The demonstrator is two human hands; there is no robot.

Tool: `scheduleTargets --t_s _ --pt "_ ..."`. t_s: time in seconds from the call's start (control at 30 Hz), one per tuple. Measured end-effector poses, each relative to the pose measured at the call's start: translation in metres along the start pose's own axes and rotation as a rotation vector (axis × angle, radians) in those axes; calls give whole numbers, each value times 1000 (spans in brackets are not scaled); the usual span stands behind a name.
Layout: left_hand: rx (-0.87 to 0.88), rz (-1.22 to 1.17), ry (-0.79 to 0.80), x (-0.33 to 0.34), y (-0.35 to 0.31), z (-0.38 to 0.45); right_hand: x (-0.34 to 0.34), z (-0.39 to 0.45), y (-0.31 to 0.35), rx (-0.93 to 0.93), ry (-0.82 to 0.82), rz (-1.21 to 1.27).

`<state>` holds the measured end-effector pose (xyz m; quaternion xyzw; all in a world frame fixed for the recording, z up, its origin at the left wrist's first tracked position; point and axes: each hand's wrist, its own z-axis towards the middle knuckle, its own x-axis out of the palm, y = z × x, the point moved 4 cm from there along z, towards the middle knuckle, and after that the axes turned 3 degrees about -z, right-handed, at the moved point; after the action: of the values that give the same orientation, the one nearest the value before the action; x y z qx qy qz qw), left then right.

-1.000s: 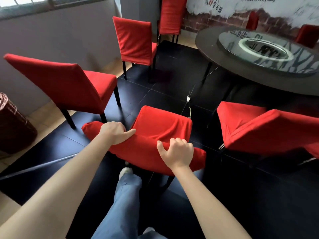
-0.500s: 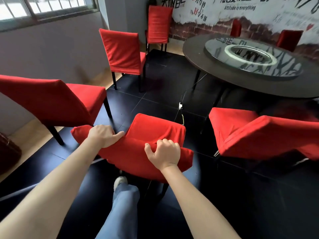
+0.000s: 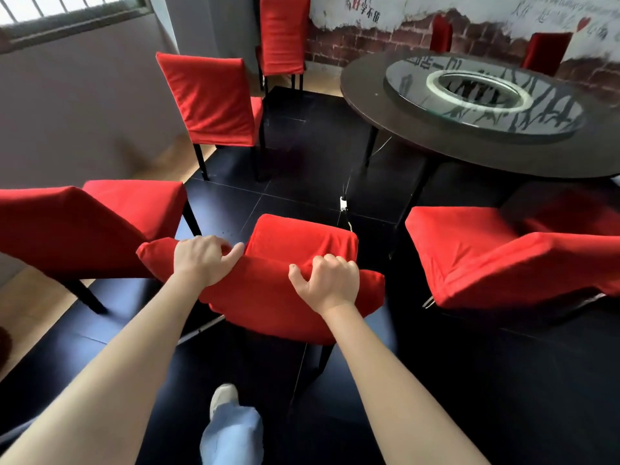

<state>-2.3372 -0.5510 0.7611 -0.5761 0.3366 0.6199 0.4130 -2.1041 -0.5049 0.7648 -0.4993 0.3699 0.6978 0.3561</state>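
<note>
A chair (image 3: 295, 263) in soft, wrinkled red stretch fabric, its backrest a rounded padded bar, stands dead centre below a glossy round dark table (image 3: 402, 129) at 2 o'clock, with the left hand (image 3: 201, 260) and right hand (image 3: 330, 283) both curled tight over that backrest top.

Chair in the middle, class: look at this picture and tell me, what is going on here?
A person stands behind the chair and holds the top of its backrest with both hands. The left hand is near the left corner and the right hand near the right, fingers curled over the red cover. The seat faces the table, with a gap between them. A left chair and a right chair flank it.
</note>
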Motion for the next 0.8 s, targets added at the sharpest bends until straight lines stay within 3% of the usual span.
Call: scheduleTargets --t_s 0.3,0.8 --pt "100 -151 -25 8 10 67 8 54 8 94 -97 -65" --pt "310 -255 2 13 13 149 24 97 25 321 -52 -150"
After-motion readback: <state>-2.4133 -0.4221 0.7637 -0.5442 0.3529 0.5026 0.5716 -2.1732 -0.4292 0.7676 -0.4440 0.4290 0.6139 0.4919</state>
